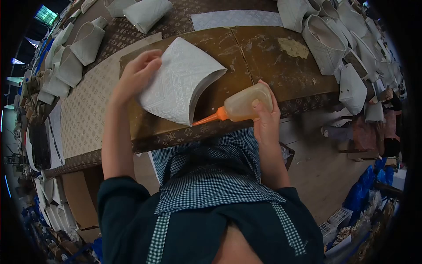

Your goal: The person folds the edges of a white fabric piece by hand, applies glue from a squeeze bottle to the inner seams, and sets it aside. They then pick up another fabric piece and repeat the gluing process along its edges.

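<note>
A white embossed pouch-like piece [176, 83] stands tilted on the worn brown work board [220, 44], its curved open edge facing lower right. My left hand [140, 74] is at the left side of this piece, fingers bent against it; part of the grip is hidden. Wrapped in my right hand [267, 116] is a translucent squeeze bottle [247, 104] with yellowish liquid inside and an orange nozzle. The nozzle's tip points left and meets, or nearly meets, the lower corner of the piece's open edge.
Similar white pieces [88, 42] line the table's left side, and more [324, 44] are heaped at the right. A flat white strip [237, 19] lies at the back. Patterned cloth [88, 97] covers the table left of the board. Another person [369, 136] sits at far right.
</note>
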Action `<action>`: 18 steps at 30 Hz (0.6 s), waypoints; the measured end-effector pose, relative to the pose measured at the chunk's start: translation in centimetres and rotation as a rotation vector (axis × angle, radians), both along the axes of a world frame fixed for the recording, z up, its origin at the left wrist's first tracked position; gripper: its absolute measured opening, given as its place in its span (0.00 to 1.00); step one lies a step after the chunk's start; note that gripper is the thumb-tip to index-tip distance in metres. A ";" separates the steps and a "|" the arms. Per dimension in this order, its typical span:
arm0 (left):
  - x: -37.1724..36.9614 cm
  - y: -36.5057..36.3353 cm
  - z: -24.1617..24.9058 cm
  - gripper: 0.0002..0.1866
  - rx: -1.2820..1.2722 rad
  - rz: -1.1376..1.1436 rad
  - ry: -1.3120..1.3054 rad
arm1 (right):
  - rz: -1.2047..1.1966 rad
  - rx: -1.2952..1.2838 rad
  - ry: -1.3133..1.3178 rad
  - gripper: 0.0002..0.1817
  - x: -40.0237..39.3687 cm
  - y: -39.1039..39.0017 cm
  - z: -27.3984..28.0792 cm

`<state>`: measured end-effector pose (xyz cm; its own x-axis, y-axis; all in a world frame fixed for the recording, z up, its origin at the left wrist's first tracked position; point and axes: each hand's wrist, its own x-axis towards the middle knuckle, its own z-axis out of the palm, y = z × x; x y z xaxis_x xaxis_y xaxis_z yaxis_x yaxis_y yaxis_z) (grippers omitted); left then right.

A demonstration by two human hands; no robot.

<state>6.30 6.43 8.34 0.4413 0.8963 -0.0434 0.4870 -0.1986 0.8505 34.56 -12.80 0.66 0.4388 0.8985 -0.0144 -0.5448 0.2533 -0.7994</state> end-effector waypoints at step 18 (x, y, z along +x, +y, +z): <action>3.0 -1.0 3.1 0.27 0.177 -0.011 -0.591 | -0.192 0.095 -0.037 0.35 1.0 -1.4 1.5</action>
<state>9.32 5.47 11.47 0.3548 0.8628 0.3602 -0.0594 -0.3636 0.9296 35.52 -14.19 2.15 0.6004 0.7951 0.0854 -0.4502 0.4243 -0.7857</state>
